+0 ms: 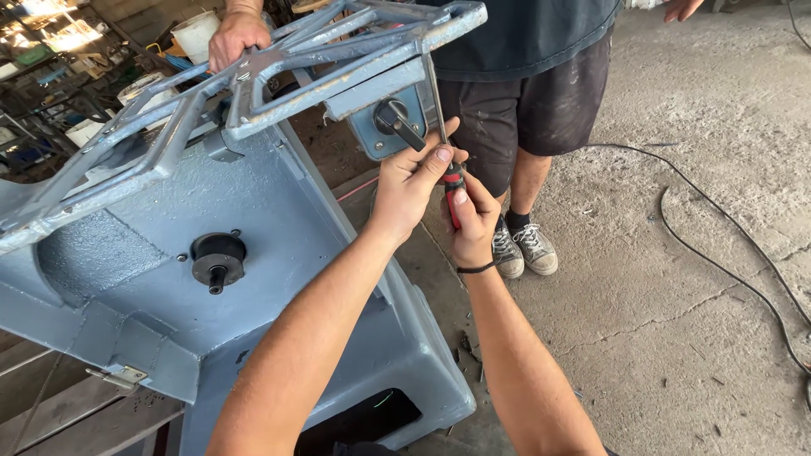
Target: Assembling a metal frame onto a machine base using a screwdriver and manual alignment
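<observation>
From the head camera we see our right hand (471, 221) clamped around the red and black handle of a screwdriver (445, 143), its shaft pointing up to the grey metal frame (321, 63). Our left hand (407, 187) has its fingers closed on the upper handle, thumb against it, just beside the switch box (390, 122). Another person's hand (235, 35) grips the frame above the blue-grey machine (253, 211).

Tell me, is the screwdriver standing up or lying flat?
Nearly upright: the red-handled screwdriver rises from the right hand and left hand, tip up at the grey-blue metal frame.
</observation>
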